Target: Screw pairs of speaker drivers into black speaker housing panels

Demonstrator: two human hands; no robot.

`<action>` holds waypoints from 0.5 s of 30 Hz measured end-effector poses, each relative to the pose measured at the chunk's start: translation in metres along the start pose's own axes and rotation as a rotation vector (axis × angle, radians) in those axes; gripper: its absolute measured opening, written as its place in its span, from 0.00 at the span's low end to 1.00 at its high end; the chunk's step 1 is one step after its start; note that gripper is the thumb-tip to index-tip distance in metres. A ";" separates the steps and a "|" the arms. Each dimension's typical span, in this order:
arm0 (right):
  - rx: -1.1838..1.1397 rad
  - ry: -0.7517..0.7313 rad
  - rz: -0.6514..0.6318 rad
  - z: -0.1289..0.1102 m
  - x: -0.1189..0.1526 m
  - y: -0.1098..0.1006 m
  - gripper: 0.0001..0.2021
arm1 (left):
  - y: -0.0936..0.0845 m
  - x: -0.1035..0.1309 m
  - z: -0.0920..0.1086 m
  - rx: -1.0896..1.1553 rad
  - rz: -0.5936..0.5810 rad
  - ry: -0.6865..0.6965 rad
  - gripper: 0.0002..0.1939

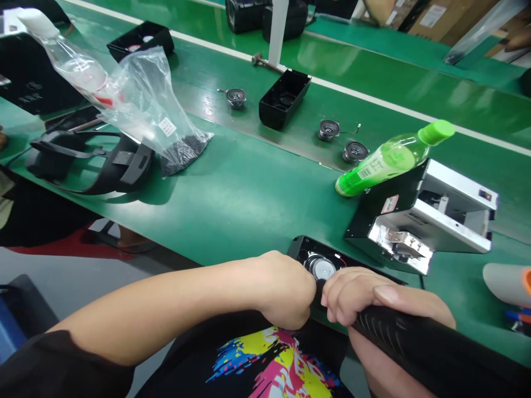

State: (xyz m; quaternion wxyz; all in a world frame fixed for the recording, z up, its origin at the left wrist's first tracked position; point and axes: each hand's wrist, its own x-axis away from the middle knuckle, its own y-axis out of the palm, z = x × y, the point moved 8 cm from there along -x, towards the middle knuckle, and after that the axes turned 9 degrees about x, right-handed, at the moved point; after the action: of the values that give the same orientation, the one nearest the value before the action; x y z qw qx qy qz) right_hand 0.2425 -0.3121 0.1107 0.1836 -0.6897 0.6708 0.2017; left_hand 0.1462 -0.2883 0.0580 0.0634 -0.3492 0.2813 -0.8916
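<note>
A black speaker housing (305, 243) lies at the table's front edge, with a round speaker (322, 269) and a red wire inside it. My right hand (373, 296) is closed around a black electric screwdriver (398, 331) with a ribbed grip; its body runs off to the lower right. The front end of the tool points at the housing, and its tip is hidden between my hands. Closed into a fist, my left hand (288, 287) is beside that front end, over the near side of the housing. What its fingers hold is hidden.
Right of the housing stands a black-and-silver machine (418, 215), with a green-capped bottle (385, 163) leaning on it. Behind are an open black housing (285, 99) and loose speakers (329, 130). To the left are a bag of black screws (186, 152) and a black headset (124, 166).
</note>
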 end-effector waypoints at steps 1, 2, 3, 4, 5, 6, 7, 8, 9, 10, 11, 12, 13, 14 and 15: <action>-0.005 -0.007 -0.015 0.001 0.000 0.001 0.24 | 0.001 -0.001 0.000 -0.001 -0.010 -0.003 0.13; -0.010 -0.016 -0.030 0.003 0.000 0.001 0.25 | 0.001 -0.001 0.000 0.002 -0.016 -0.003 0.13; -0.025 -0.031 -0.043 0.003 0.000 0.001 0.24 | 0.001 -0.002 0.001 0.008 -0.019 -0.002 0.14; -0.041 -0.039 -0.052 0.004 0.001 0.000 0.24 | 0.001 -0.002 0.000 0.016 -0.021 -0.002 0.14; -0.051 -0.041 -0.043 0.004 0.001 -0.002 0.23 | 0.001 -0.001 -0.001 0.027 -0.017 -0.002 0.13; -0.060 -0.047 -0.038 0.003 0.001 -0.003 0.23 | 0.001 0.000 -0.002 0.039 -0.003 -0.002 0.14; -0.070 -0.038 -0.047 0.002 0.002 -0.003 0.23 | 0.000 0.002 -0.004 0.053 0.024 -0.001 0.14; -0.078 -0.025 -0.042 0.000 0.003 -0.003 0.23 | -0.002 0.005 -0.008 0.071 0.071 0.002 0.14; -0.079 -0.011 -0.025 -0.002 0.004 -0.005 0.23 | -0.005 0.009 -0.011 0.095 0.137 0.008 0.14; -0.072 0.011 -0.001 -0.004 0.005 -0.006 0.24 | -0.010 0.014 -0.016 0.125 0.224 0.018 0.15; -0.063 0.033 0.016 -0.005 0.006 -0.008 0.25 | -0.015 0.020 -0.021 0.156 0.323 0.035 0.15; -0.054 0.045 0.031 -0.008 0.006 -0.009 0.23 | -0.020 0.026 -0.026 0.184 0.422 0.055 0.15; -0.043 0.054 0.037 -0.010 0.006 -0.011 0.20 | -0.023 0.032 -0.032 0.206 0.513 0.072 0.15; -0.030 0.060 0.021 -0.011 0.005 -0.011 0.16 | -0.025 0.037 -0.037 0.220 0.589 0.083 0.14; -0.025 0.067 -0.005 -0.012 0.004 -0.011 0.15 | -0.025 0.041 -0.042 0.220 0.648 0.089 0.13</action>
State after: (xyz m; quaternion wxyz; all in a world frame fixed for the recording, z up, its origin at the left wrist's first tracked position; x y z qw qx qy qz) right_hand 0.2537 -0.3218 0.1183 0.1529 -0.7001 0.6722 0.1861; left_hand 0.0903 -0.2604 0.0707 0.3684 -0.1933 0.2821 -0.8645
